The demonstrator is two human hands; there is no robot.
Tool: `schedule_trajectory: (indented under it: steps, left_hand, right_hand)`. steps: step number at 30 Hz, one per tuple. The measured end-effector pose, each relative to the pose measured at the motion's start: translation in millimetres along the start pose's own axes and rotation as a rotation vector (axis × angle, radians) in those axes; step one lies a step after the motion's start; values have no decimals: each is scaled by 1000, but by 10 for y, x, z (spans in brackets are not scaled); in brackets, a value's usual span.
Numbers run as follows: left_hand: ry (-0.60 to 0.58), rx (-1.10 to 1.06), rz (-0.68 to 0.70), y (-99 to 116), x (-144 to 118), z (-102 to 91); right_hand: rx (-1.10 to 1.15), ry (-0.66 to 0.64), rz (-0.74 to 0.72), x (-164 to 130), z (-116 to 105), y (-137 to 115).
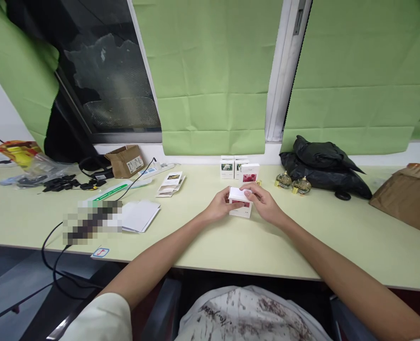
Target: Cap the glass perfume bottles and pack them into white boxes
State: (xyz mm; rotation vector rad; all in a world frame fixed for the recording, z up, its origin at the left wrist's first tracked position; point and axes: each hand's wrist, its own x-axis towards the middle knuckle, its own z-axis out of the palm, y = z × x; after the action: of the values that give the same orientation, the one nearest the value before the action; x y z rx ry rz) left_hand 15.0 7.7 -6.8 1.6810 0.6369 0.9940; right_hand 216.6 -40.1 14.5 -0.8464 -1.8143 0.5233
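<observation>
A small white carton [241,211] with a dark pink picture on its front stands upright on the table before me. My left hand [219,206] grips it from the left, the thumb across the picture. On the carton's right, my right hand [263,202] has its fingers on the white top flap. Just behind stands another white carton with a pink flower picture [249,174]. Farther back are two white cartons with white flower pictures [227,167]. Two round glass bottles with gold parts [301,185] sit to the right.
Black plastic bags [323,170] and a brown cardboard box [408,196] lie on the right. Flattened cartons [171,183], white sheets [140,216], an open cardboard box [126,161], a power strip [158,169] and black cables [49,237] are on the left.
</observation>
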Motion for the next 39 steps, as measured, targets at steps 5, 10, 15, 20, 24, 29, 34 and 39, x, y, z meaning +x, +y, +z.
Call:
schedule_trajectory:
  steps: [5,10,15,20,24,29,34,39]
  left_hand:
    - [-30,-14,-3,-17,-1,5]
    - [-26,-4,4,-11,-8,18]
    - [-2,25,-3,33,-16,38]
    - [7,97,19,65,-42,55]
    - [44,243,88,73,-74,51]
    - [86,373,121,50,-80,19]
    - [126,476,134,26,-67,-13]
    - [154,534,208,13,-35,-49]
  right_hand:
    - [15,3,47,10,-30,7]
    - [29,28,74,17,-32,49]
    - [45,66,91,13,-14,98]
    - [58,87,97,5,-13,106]
    - [41,112,85,-19,15,89]
    - [30,186,58,-57,57,85]
    - [-35,200,44,-79,40,69]
    - [-59,217,47,-75,34,80]
